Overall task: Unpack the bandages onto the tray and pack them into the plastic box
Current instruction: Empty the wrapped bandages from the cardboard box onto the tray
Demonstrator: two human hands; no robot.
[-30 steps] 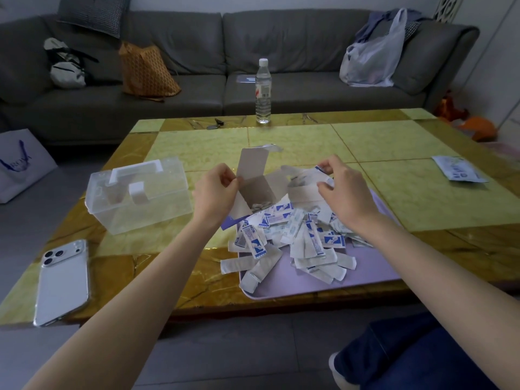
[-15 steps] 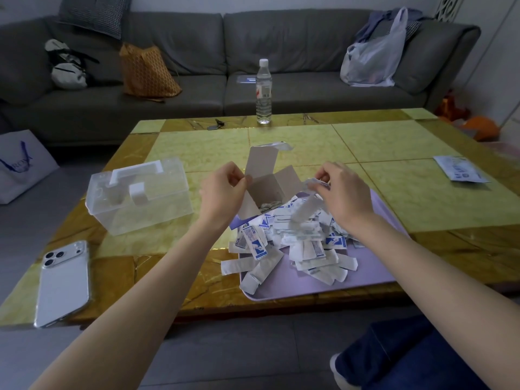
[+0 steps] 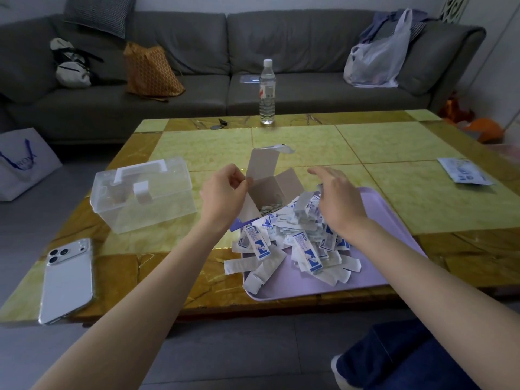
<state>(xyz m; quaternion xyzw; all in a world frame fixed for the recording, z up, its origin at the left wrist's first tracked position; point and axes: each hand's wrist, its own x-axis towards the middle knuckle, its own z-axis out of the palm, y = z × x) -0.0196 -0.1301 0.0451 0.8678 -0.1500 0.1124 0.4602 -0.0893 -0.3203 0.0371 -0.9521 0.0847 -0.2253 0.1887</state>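
At the bottom right of the frame a knee in dark blue trousers (image 3: 408, 358) shows below the near edge of the yellow-green and amber tiled worktop (image 3: 394, 142). On the worktop's near left corner lies a white smartphone (image 3: 67, 280), cameras up. Right of centre sits a lilac plastic tray (image 3: 394, 249). The white-and-blue wrapped bandages (image 3: 295, 243) lie in a loose heap across its left half, a few hanging over its left rim onto the worktop. In mid-frame the left hand (image 3: 223, 195) pinches, between thumb and curled fingers, the left side of an open pale cardboard carton (image 3: 270, 190). The carton is tilted at the tray's far left corner, flaps standing up, with a few bandages showing inside. The right hand (image 3: 337, 198) hovers palm down over the far side of the heap, fingers loosely stretched and a little spread, gripping nothing. Whether it touches the topmost bandages under the palm I cannot tell. Left of the left hand stands a clear plastic box (image 3: 143, 198) with a white handle and latch, lid down. Toward the right edge lies a white printed leaflet (image 3: 464, 171). At the worktop's far edge stands a clear water bottle (image 3: 267, 92), and behind it a grey sofa (image 3: 197, 52) carrying bags.
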